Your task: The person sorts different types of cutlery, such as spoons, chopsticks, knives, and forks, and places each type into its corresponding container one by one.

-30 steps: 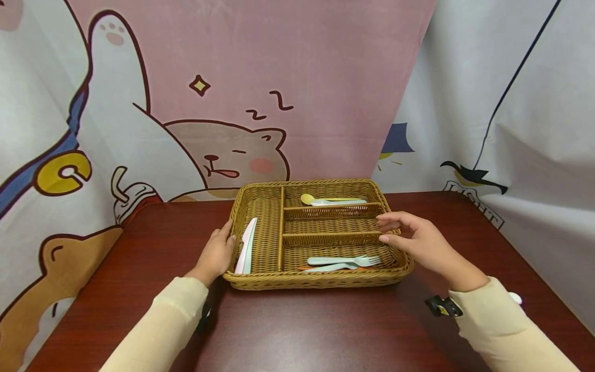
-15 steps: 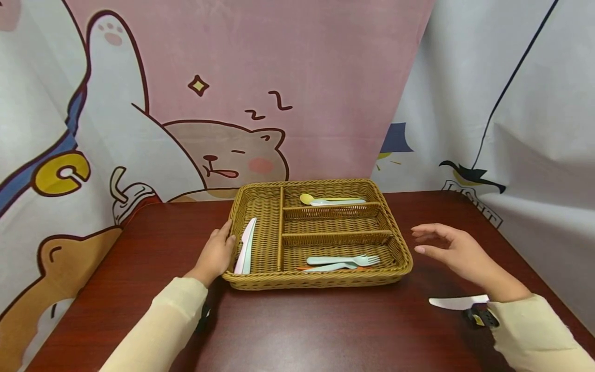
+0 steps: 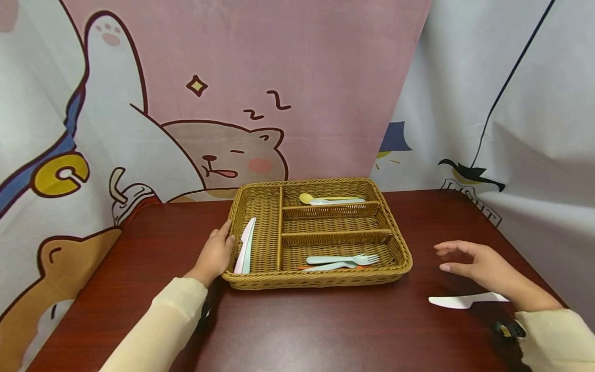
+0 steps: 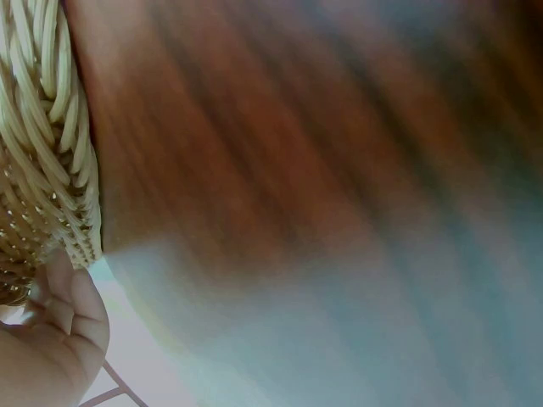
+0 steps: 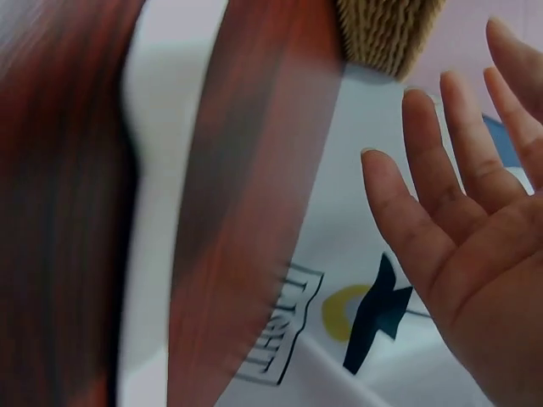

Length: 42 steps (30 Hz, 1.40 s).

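Observation:
A wicker cutlery basket (image 3: pixel 316 281) with several compartments sits on the table. My left hand (image 3: pixel 214 256) holds its left side, thumb at the rim; in the left wrist view, the bent fingers (image 4: pixel 81 318) lie against the woven wall. My right hand (image 3: pixel 488 271) is in the air right of the basket, fingers apart and holding nothing, as the right wrist view also shows. Just below it, a white plastic knife (image 3: pixel 457 301) lies on the table, its right end hidden behind the wrist. A pink knife (image 3: pixel 243 248) and a pale green knife (image 3: pixel 249 253) lie in the left compartment.
In the basket's front compartment are a pale green fork (image 3: pixel 344 259), another pale green piece (image 3: pixel 330 267) and something orange under them. The back one holds a yellow spoon (image 3: pixel 307 198) and a pale piece (image 3: pixel 337 201). Printed curtains (image 3: pixel 334 93) hang behind the table (image 3: pixel 297 330).
My right hand has drawn back from the basket's right side, moving right and toward me, and the white knife has come into view beneath it. My left hand has stayed at the basket.

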### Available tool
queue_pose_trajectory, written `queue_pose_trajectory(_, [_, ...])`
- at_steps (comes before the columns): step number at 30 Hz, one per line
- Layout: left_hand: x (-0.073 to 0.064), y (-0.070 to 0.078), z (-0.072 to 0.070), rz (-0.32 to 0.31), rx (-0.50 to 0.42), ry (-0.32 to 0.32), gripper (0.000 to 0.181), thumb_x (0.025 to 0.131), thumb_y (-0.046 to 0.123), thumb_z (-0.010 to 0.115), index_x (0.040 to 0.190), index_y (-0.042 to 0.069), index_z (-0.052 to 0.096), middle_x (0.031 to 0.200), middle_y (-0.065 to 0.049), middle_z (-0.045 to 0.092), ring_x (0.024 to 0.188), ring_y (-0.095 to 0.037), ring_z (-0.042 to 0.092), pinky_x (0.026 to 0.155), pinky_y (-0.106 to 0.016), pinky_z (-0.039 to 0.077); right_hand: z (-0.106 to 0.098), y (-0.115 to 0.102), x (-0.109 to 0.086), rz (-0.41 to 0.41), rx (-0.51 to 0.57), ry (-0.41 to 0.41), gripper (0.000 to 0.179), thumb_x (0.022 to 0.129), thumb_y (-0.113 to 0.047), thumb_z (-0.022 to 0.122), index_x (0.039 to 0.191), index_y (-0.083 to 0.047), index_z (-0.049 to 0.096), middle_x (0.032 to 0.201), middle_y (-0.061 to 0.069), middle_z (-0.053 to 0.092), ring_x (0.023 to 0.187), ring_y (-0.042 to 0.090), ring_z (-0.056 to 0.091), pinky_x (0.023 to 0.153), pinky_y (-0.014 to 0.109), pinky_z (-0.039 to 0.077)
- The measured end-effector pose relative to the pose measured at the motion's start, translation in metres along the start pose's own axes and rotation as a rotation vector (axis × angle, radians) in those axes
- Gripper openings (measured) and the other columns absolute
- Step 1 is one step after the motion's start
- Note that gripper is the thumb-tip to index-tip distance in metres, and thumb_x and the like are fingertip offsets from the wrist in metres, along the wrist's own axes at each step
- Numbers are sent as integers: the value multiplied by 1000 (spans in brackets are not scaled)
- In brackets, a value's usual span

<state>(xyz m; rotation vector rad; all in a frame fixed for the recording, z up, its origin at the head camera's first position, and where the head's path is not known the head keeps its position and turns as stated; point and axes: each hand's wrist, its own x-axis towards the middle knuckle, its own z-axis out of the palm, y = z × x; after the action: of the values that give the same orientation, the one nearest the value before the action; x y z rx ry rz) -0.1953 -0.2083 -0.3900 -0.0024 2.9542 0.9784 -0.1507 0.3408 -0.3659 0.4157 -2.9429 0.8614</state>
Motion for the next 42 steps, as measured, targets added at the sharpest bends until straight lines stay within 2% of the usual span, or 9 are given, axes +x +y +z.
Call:
queue_pose_trajectory(4, [0,0,0,-1,-3,-4,54,107,20,33,155,4,15,134,-29,39,122,-43,46,103,-56,35,-1,13,-8,-32,-2,-16,39,78,-16,80,113,-3,67,96,6,70,88,-11,53,66,22,48])
queue_pose_trajectory(9, [0,0,1,7,-1,-3,54,106,19,33,155,4,15,134,-29,40,123,-43,46,104,-56,34,-2,28,-17,-53,26,-66,35,76,-9,80,106,3,67,91,-5,69,82,-8,57,63,22,49])
queue_pose_trajectory(16, [-1,0,1,11,7,-1,54,106,19,33,155,3,16,135,-30,39,125,-44,44,105,-57,33,-4,44,-24,-11,4,-112,31,73,-7,81,100,4,69,90,0,69,80,-9,55,64,20,47])
queue_pose_trajectory(21, [-2,2,1,15,4,-2,54,106,19,33,155,3,16,135,-30,39,125,-44,44,105,-57,33,-8,60,-30,-19,54,-192,31,75,-6,80,99,7,67,89,-9,68,79,-9,56,62,18,47])
queue_pose_trajectory(24, [-2,2,0,15,0,-3,54,106,19,33,155,3,16,136,-30,39,125,-44,43,105,-57,33,-11,66,-32,-52,64,-225,29,75,-7,80,98,5,68,89,-14,68,80,-10,56,62,17,47])
queue_pose_trajectory(31, [-1,1,0,7,-1,-7,54,106,19,33,155,4,16,137,-30,38,126,-44,43,105,-57,33,-12,74,-33,-157,25,-222,23,71,-8,82,92,-7,73,90,-23,67,85,-13,54,65,13,43])
queue_pose_trajectory(36, [-1,0,0,17,13,4,53,106,18,33,154,2,17,135,-30,40,124,-44,44,104,-57,34,-11,77,-33,-224,58,-226,24,69,-1,81,89,-11,74,89,-24,66,84,-12,54,65,11,41])
queue_pose_trajectory(42, [-1,0,0,9,14,2,54,106,19,33,155,3,16,136,-30,39,126,-44,42,105,-57,33,-7,79,-36,-292,45,-186,27,65,3,82,85,-14,73,87,-24,63,81,-10,53,65,9,38])
